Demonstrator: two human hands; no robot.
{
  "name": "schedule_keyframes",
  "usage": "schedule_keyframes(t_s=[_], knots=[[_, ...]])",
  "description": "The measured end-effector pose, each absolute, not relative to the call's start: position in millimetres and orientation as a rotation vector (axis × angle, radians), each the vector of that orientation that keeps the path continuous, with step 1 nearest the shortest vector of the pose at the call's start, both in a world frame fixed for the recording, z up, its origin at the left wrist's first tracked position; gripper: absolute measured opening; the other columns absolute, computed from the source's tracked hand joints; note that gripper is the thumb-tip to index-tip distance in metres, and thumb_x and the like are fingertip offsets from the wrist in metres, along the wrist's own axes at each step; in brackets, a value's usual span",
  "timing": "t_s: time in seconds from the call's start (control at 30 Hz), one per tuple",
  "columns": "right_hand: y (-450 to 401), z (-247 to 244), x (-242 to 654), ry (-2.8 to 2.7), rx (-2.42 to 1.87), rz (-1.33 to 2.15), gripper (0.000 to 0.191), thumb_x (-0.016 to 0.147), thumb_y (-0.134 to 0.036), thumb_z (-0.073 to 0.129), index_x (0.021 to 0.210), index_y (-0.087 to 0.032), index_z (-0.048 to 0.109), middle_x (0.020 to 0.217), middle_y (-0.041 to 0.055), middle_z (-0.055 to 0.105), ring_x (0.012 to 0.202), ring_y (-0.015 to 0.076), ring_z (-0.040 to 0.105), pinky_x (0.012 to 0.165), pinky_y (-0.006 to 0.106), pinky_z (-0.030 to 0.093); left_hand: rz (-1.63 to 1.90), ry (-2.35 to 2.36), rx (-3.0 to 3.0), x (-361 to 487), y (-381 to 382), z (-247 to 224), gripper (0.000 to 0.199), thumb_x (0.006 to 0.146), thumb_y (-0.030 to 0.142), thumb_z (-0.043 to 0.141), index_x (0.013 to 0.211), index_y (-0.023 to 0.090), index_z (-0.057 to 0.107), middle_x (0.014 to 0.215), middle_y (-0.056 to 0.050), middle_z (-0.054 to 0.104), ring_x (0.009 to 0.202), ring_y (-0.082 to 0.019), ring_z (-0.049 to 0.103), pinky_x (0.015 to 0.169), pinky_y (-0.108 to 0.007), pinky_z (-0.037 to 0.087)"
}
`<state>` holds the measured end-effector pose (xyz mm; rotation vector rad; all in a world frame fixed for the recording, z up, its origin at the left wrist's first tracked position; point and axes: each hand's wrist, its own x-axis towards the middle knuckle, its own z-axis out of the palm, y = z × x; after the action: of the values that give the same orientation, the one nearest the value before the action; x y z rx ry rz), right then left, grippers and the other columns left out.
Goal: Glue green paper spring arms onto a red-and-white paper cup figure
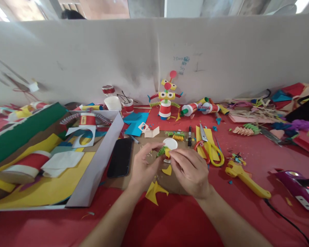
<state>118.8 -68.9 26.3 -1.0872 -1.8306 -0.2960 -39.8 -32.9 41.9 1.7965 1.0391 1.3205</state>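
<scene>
My left hand [144, 167] is closed with thumb and fingertips on a green accordion-folded paper strip [161, 151]. Opposite it, my right hand [192, 170] pinches a small yellow paper piece [167, 152], which meets the end of the green strip. Just behind the fingertips is a white paper cup [170, 143], partly hidden by them. A yellow paper heart [167, 170] and a jagged yellow scrap [156, 192] lie in front. Beyond the cup, more folded strips [178, 137] in green and yellow rest on a brown cardboard sheet [141, 178].
Left are a phone [120, 157] and an open box [98, 161] of paper pieces. Right lie a black marker [190, 136], scissors [213, 152] and a yellow glue gun [248, 178] with a cord. Finished paper-cup figures [166, 109] stand by the wall. A purple power strip [297, 188] sits far right.
</scene>
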Motion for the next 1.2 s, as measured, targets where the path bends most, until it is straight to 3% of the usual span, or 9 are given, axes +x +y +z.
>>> schedule_keyframes(t_s=[0.4, 0.7, 1.07, 1.2], knots=[[-66.2, 27.4, 115.8, -1.798, -1.046, -0.302, 0.040, 0.076, -0.001, 0.063, 0.111, -0.021, 0.060, 0.097, 0.0066, 0.069, 0.089, 0.0210, 0.064, 0.080, 0.037, 0.054, 1.317, 1.097, 1.992, -41.6, -35.5, 40.4, 0.021, 0.076, 0.009, 0.063, 0.092, 0.022, 0.067, 0.093, -0.001, 0.071, 0.089, -0.017, 0.063, 0.083, -0.031, 0.045], [-63.8, 42.0, 114.4, -1.623, -1.043, 0.338, 0.030, 0.078, -0.005, 0.059, 0.102, -0.022, 0.060, 0.103, 0.0064, 0.059, 0.092, 0.0177, 0.059, 0.071, 0.030, 0.053, 1.260, 1.013, 1.707, -42.6, -35.9, 37.7, 0.022, 0.075, 0.012, 0.067, 0.094, 0.024, 0.067, 0.091, 0.001, 0.067, 0.089, -0.014, 0.060, 0.082, -0.025, 0.045], [-64.0, 40.7, 117.2, -1.703, -0.989, 0.379, 0.032, 0.076, -0.005, 0.060, 0.101, -0.024, 0.061, 0.104, 0.0048, 0.057, 0.100, 0.0195, 0.056, 0.084, 0.036, 0.049, 1.194, 0.765, 1.241, -37.8, -37.4, 43.5, 0.031, 0.071, 0.015, 0.074, 0.096, 0.021, 0.057, 0.088, 0.000, 0.064, 0.084, -0.012, 0.060, 0.073, -0.022, 0.048], [-64.7, 40.6, 114.7, -1.588, -0.981, 0.576, 0.036, 0.076, -0.006, 0.058, 0.106, -0.025, 0.054, 0.103, 0.0042, 0.056, 0.087, 0.0163, 0.058, 0.074, 0.032, 0.051, 1.154, 0.676, 1.078, -38.6, -35.3, 43.4, 0.031, 0.072, 0.014, 0.073, 0.096, 0.020, 0.055, 0.088, 0.000, 0.066, 0.077, -0.011, 0.063, 0.067, -0.020, 0.048]])
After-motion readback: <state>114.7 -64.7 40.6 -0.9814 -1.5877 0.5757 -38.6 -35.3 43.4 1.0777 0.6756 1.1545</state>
